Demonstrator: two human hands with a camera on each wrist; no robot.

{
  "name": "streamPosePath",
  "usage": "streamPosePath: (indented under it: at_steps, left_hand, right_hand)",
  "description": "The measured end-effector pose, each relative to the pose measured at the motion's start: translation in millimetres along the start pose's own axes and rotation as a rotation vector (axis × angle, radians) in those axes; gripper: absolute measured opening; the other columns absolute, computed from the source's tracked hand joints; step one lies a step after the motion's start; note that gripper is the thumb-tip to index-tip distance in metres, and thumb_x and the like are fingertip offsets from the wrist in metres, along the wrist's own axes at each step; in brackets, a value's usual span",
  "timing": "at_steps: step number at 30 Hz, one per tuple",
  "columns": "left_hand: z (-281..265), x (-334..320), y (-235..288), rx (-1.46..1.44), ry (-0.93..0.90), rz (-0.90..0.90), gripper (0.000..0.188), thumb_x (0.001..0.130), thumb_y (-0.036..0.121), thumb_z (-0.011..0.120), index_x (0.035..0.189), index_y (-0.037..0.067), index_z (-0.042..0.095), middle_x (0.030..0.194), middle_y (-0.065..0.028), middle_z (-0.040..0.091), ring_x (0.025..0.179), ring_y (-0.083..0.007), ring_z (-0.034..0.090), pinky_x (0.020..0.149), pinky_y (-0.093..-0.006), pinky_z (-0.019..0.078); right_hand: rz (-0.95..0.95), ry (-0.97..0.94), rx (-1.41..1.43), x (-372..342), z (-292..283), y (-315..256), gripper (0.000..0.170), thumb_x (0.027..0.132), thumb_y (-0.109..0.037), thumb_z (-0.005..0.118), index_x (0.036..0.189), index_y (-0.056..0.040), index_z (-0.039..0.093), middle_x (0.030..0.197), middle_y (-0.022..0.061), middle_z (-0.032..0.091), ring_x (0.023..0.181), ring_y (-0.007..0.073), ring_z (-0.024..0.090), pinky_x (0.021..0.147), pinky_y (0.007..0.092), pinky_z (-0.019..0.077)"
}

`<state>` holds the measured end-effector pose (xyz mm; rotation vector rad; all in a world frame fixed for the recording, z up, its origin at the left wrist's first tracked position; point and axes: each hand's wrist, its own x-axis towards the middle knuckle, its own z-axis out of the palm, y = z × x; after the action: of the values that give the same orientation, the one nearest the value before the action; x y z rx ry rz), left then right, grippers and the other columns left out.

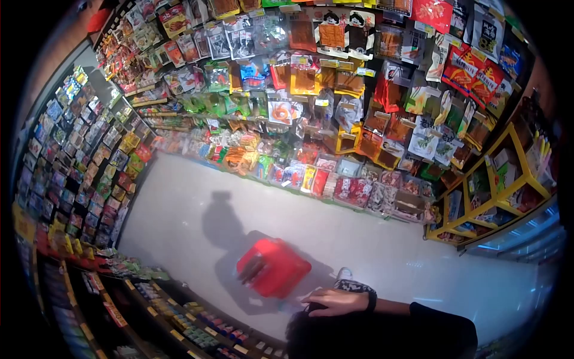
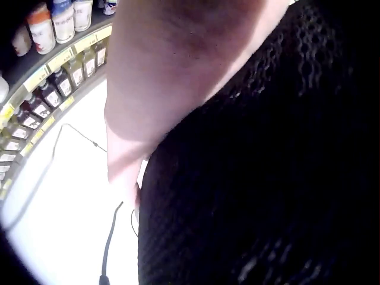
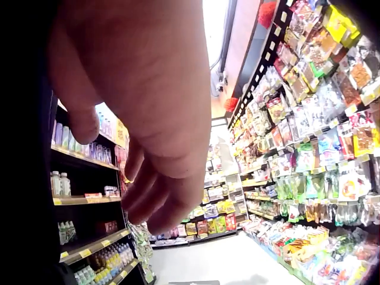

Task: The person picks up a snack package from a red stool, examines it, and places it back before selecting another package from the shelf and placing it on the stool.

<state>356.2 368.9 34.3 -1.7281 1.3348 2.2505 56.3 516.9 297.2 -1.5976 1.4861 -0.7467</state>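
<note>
My right hand [image 1: 335,301] hangs in front of dark clothing in the head view, a black band at its wrist. In the right wrist view its fingers [image 3: 163,205] bend loosely with nothing between them. The left hand [image 2: 139,127] points downward beside black textured clothing [image 2: 237,184] in the left wrist view; its fingers are mostly hidden, and I cannot tell whether they hold anything. Out on the floor, ahead of the right hand, stands a red plastic object [image 1: 284,266] with a blurred brown piece [image 1: 254,269] at its left side.
A wall of hanging snack packets [image 1: 335,78] runs along the far side of the pale floor [image 1: 179,197]. More packets fill a rack [image 1: 84,161] at left. Shelves of bottles [image 1: 209,332] line the near side. A yellow-framed shelf [image 1: 502,191] stands at right.
</note>
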Motion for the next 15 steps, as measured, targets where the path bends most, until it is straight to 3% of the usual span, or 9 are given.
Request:
streamPosePath:
  at_steps: [4, 11, 15]
  left_hand:
    - [13.8, -27.3, 12.7, -0.141, 0.000, -0.019, 0.040, 0.092, 0.037, 0.039, 0.108, 0.004, 0.055, 0.101, -0.0068, 0.059, 0.087, -0.0158, 0.057, 0.074, -0.0292, 0.0478]
    - [9.2, -87.9, 10.3, -0.374, 0.001, -0.013, 0.040, 0.092, 0.037, 0.039, 0.108, 0.004, 0.055, 0.101, -0.0070, 0.059, 0.087, -0.0160, 0.057, 0.075, -0.0293, 0.0478]
    - [3.2, -117.4, 5.0, -0.510, 0.019, 0.001, 0.041, 0.092, 0.037, 0.039, 0.108, 0.004, 0.055, 0.101, -0.0071, 0.059, 0.088, -0.0161, 0.057, 0.076, -0.0293, 0.0477]
  right_hand:
    - [-0.038, 0.089, 0.031, -23.3, -3.0, 10.5, 0.048, 0.089, -0.037, 0.049, 0.118, 0.0001, 0.046, 0.110, 0.0190, 0.053, 0.103, 0.0320, 0.052, 0.089, 0.0369, 0.0425]
    - [0.076, -0.011, 0.079, -8.8, -5.6, 12.8, 0.046, 0.087, -0.035, 0.052, 0.117, 0.0010, 0.047, 0.109, 0.0200, 0.055, 0.101, 0.0325, 0.054, 0.087, 0.0365, 0.0440]
    - [-0.066, 0.114, -0.014, 12.1, -5.2, -1.2, 0.041, 0.086, -0.026, 0.056, 0.116, -0.0014, 0.046, 0.099, 0.0193, 0.059, 0.092, 0.0344, 0.057, 0.078, 0.0373, 0.0471]
